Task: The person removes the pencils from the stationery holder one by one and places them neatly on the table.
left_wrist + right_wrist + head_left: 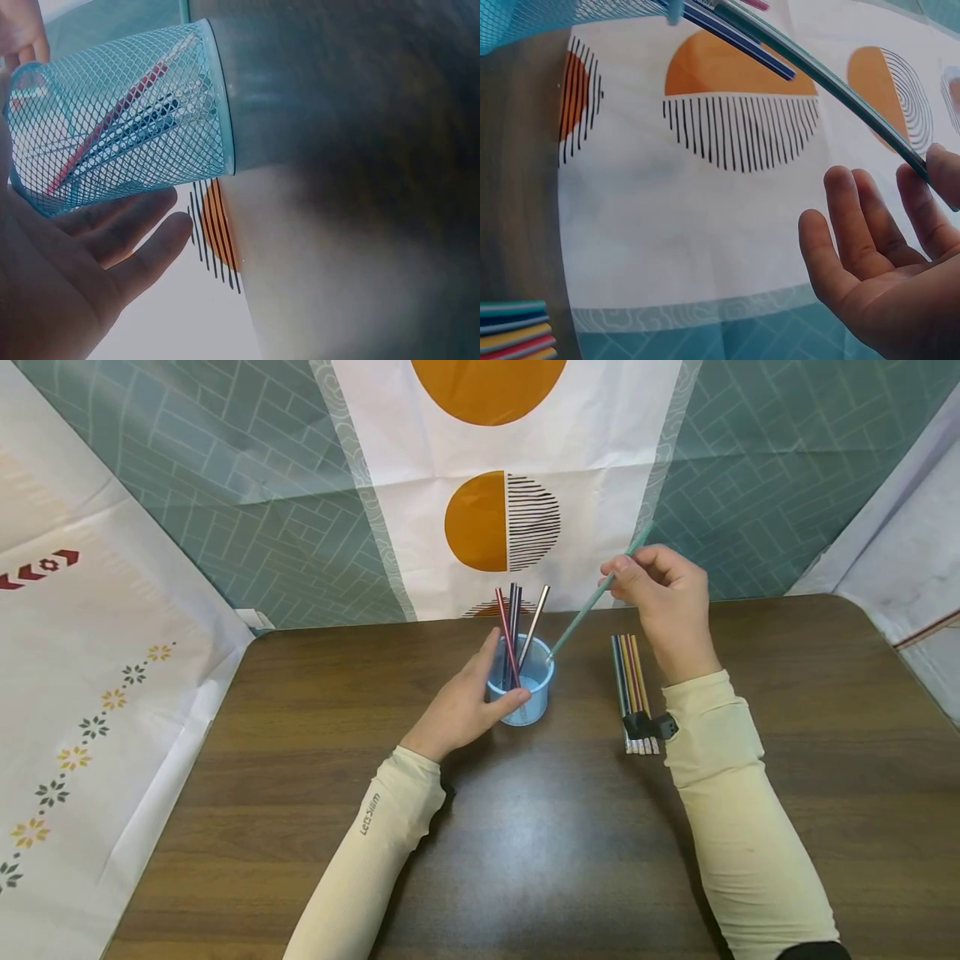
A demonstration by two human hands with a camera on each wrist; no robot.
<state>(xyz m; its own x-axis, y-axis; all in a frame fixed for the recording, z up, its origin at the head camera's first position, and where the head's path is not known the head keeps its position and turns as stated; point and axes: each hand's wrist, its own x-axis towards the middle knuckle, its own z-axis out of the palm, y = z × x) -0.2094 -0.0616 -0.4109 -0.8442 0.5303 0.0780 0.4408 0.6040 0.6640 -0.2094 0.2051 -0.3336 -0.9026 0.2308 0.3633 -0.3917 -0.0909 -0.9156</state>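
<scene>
- Possibly, the green stick [587,608], pinched in the right hand [670,602], could snag the blue cup [538,697] (it slants).
- The spread left hand [467,706] might let it tip.

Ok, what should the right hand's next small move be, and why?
I'd probably lower the green pencil into the blue mesh cup: the right hand pinches it high, its lower end appears at the rim, and other pencils already lean inside.
</scene>
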